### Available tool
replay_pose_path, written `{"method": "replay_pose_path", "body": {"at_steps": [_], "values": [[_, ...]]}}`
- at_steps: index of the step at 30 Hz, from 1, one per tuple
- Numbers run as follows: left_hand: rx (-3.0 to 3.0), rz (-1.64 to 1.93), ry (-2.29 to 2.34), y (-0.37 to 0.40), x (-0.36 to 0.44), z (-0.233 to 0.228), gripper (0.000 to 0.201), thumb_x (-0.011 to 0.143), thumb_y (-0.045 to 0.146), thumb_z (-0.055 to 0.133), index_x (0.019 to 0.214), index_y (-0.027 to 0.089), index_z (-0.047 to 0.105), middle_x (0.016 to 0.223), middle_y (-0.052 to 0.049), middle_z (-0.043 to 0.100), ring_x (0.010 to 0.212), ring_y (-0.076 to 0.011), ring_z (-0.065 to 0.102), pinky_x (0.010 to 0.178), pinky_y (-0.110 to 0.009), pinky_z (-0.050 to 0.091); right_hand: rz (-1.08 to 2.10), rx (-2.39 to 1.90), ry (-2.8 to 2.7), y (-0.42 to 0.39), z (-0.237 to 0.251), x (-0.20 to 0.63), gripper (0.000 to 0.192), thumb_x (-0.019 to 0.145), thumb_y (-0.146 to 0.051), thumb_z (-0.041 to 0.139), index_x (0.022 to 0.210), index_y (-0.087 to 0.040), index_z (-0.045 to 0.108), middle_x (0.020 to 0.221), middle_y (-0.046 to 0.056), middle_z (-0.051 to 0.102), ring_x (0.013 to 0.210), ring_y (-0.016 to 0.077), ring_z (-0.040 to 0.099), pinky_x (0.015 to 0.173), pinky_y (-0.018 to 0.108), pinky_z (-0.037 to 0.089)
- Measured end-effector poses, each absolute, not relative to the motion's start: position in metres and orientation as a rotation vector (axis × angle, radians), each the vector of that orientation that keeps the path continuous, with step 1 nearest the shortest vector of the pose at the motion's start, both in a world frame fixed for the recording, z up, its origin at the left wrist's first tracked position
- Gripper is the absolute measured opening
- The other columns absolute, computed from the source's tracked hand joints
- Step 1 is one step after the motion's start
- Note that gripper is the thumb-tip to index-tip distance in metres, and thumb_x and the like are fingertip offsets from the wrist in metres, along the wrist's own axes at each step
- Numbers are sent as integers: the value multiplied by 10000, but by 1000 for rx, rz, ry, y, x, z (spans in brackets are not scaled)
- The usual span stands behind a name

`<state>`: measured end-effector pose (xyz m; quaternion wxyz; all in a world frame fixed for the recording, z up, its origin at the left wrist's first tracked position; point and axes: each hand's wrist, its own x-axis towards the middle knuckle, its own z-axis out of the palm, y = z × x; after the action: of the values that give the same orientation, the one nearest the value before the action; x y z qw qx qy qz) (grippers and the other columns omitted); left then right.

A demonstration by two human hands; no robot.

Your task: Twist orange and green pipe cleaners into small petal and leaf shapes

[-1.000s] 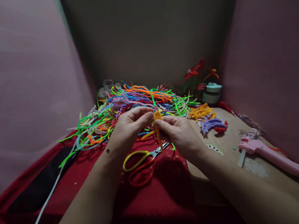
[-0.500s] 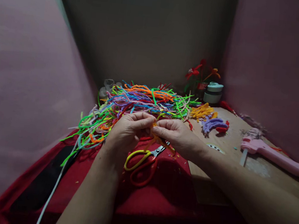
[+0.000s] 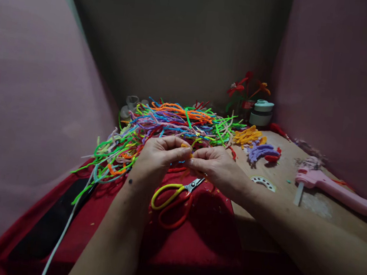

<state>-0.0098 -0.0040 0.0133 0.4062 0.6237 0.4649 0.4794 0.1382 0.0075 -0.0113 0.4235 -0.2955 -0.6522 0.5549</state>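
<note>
Two hands meet at the middle of your view, fingertips pressed together over one orange pipe cleaner [image 3: 186, 147]. Your left hand [image 3: 160, 157] pinches it from one side and your right hand [image 3: 215, 165] from the other, so only a short fuzzy orange bit shows between the thumbs; the rest is hidden in your grip. It sits just above the red cloth [image 3: 192, 243] that covers the near part of the surface. Under your hands lie scissors [image 3: 173, 197] with a yellow and an orange-red loop, blades shut. Just behind your knuckles spreads a loose pile of pipe cleaners [image 3: 172, 123] in green, orange, blue and purple. To your right, on the bare brown tabletop [image 3: 281, 209], you have small orange pieces [image 3: 245, 136], purple pieces [image 3: 260, 151] and a pink glue gun [image 3: 332, 188]. A white cable [image 3: 62, 234] runs off at lower left. Pink walls close both sides, a dull one the back.
</note>
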Motion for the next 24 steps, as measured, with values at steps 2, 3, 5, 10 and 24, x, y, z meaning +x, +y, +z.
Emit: {"method": "replay_pose_path", "body": {"at_steps": [2,3,5,10,24], "values": [[1773,1322,1290,-5,-4,11,73,673,222,650,675,150,655,634,-4,602,591,-112,522,572,-225,415,1405,-764,-1584,7,-11,138,208,685,-159,514,478,-151,512,466,-30,448,452,66,338,454,234,248],[1883,1395,1335,-5,-2,10,61,681,213,638,670,158,661,668,-13,614,637,-125,538,607,-231,426,1418,-778,-1559,7,-11,138,202,671,-145,507,469,-153,509,455,-30,443,441,67,338,449,238,246],[2003,1503,1384,-5,2,8,58,690,206,627,688,171,673,720,-21,630,693,-135,553,645,-232,432,1443,-805,-1528,7,-9,138,204,652,-139,506,448,-156,501,430,-30,431,423,70,333,439,245,240],[1752,1132,1329,-2,-4,10,174,713,300,615,649,140,638,574,5,570,516,-98,471,504,-218,374,1455,-796,-1530,8,-11,136,216,665,-173,529,451,-158,510,420,-31,430,415,69,324,435,246,230],[1667,1348,1327,3,-2,7,207,680,298,633,550,149,570,505,33,508,489,-84,434,469,-203,347,1575,-691,-1439,12,-16,134,215,681,-276,606,527,-129,575,475,-6,530,429,65,412,460,222,317]]}}
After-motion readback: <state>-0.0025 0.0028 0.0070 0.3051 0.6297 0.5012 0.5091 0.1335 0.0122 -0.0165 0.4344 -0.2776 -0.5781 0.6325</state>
